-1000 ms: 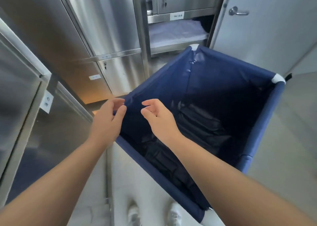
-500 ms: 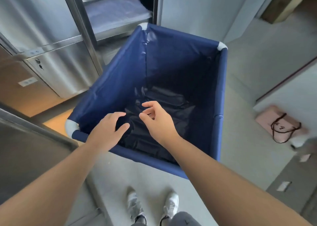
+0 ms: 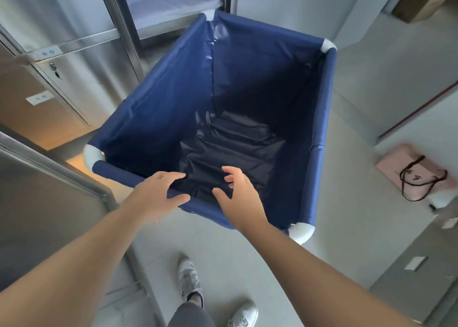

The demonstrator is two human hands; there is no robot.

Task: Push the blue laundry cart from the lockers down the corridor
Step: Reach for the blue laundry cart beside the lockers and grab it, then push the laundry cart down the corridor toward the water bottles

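Hovering: left hand (image 3: 156,195), right hand (image 3: 239,197) spread, ungripped | cart (image 3: 173,98) beside lockers (image 3: 74,61) | bag (image 3: 411,175) right

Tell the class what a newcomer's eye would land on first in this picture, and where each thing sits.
The big blue laundry cart fills the middle, open, with dark crumpled material at its bottom. Just above its near rim hover the left hand and right hand, fingers spread, gripping nothing. A pink bag lies on the floor at right.
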